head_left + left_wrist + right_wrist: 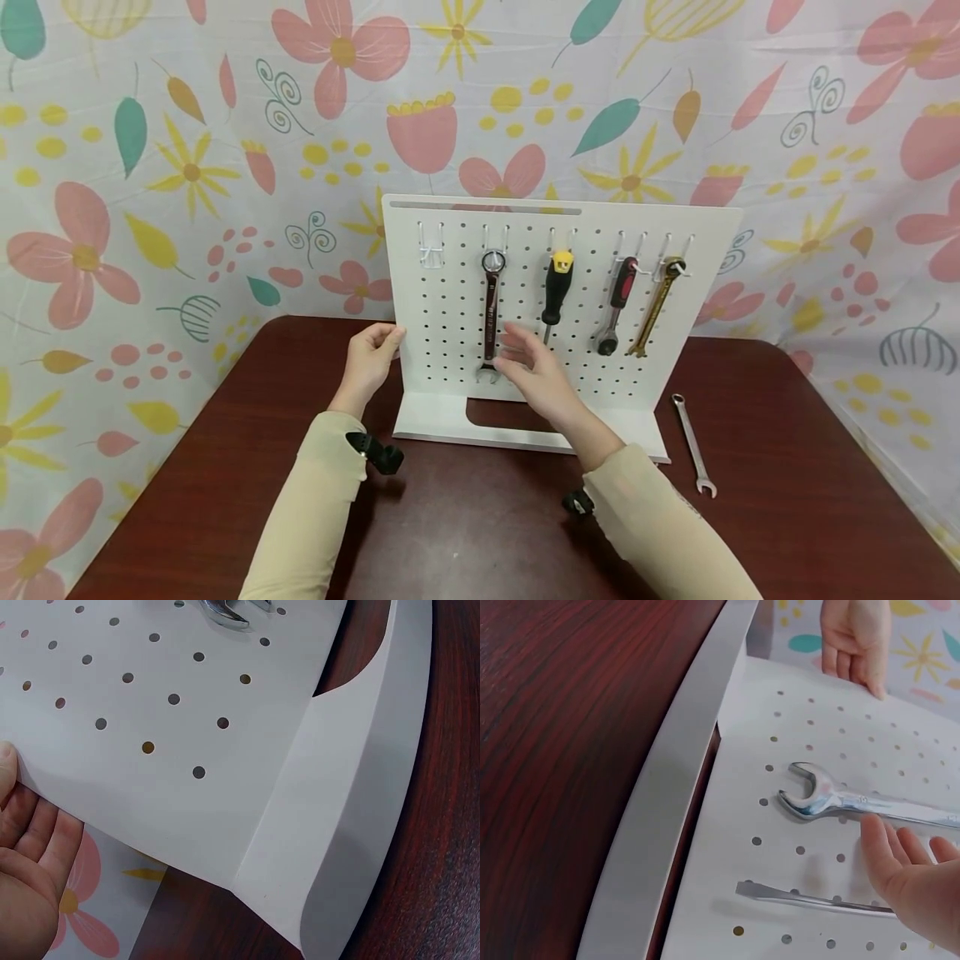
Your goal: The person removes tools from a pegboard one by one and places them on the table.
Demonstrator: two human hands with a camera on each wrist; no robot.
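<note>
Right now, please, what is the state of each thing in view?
Pegboard: standing upright
Leftmost wrench: hung, open end down
Screwdriver: hung, blade down
Ratchet: hung, head down
Golden wrench: hung
Rightmost wrench: lying on the table
Left grip: holding the pegboard's edge
Right grip: relaxed, by the leftmost wrench; contact unclear

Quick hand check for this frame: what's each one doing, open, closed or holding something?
Left hand: holding the pegboard by its left edge.
Right hand: open, holding nothing, close to the hanging silver wrench.
</note>
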